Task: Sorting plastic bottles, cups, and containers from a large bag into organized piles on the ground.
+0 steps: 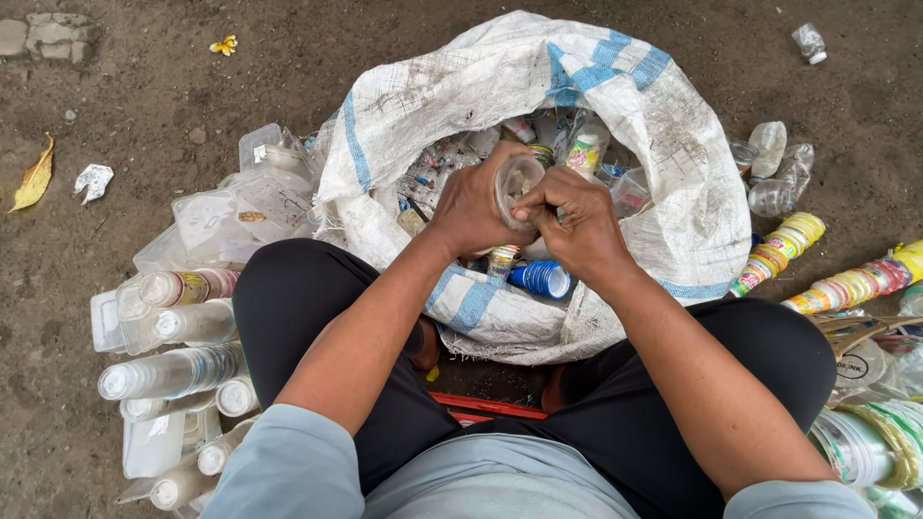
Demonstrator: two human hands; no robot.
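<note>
- We are looking down at a bare dirt ground (144,86), damp and dark.
- A yellow dry leaf (34,178) is lying there under flat daylight.

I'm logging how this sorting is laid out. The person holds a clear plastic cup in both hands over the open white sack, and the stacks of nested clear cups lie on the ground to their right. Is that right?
Not quite. In the head view the stacks of nested clear cups lie to the person's left; the stacks on the right are coloured. The rest holds: left hand and right hand hold the clear plastic cup over the open white sack.
</note>
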